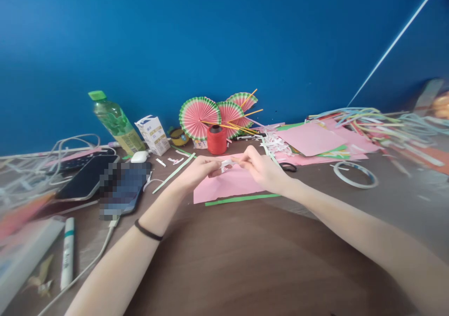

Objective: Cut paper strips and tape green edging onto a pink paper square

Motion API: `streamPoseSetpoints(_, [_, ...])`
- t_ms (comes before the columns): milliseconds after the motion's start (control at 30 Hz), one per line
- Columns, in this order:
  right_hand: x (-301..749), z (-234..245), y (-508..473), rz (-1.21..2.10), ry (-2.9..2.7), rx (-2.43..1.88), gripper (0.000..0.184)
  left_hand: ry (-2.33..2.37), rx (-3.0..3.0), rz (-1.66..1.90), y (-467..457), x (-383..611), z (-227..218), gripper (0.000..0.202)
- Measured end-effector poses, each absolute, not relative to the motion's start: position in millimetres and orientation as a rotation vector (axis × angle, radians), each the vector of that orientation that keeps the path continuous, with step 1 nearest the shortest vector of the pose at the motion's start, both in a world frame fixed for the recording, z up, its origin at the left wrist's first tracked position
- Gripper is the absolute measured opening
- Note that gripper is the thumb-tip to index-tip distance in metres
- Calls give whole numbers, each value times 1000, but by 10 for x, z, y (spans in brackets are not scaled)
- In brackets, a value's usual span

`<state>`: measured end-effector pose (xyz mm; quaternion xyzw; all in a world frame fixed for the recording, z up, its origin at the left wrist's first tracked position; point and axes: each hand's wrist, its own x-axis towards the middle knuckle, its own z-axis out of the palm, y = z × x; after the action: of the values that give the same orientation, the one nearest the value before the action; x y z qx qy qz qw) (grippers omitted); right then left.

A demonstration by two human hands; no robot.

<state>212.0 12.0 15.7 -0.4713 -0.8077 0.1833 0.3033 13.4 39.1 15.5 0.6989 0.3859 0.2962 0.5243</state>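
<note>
My left hand (198, 170) and my right hand (263, 168) meet just above a sheet of pink paper (228, 187). Between their pinched fingertips is a small white strip (226, 164); whether it is paper or tape I cannot tell. Both hands are closed on it, one at each end. A green paper strip (242, 199) lies along the near edge of the pink sheet. Just beyond the hands stands a red spool of thread (216, 140). Behind it, pink and green pleated paper fans (199, 114) with thin yellow sticks lean against the wall.
To the left are a green-capped bottle (115, 121), a small carton (153, 135), two phones, a white earbud case (139, 157), a marker (68, 253) and cables. On the right lie stacked pink sheets (312, 138), white paper scraps, a tape roll (372, 181) and many coloured strips.
</note>
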Motion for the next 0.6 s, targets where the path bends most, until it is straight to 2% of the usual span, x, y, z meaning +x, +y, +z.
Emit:
streamPoseSetpoints(233, [2134,122,149,540,-2105,-1212,8,901,1650,707,400,125,130,32])
streamPoseSetpoints(400, [2155,80,181,701,-1945,-1048,12,1011,1669,788,434,71,151,30])
streamPoseSetpoints(600, [2142,93,193,884,-1858,-962,15,1263,2040,706,472,3,259,24])
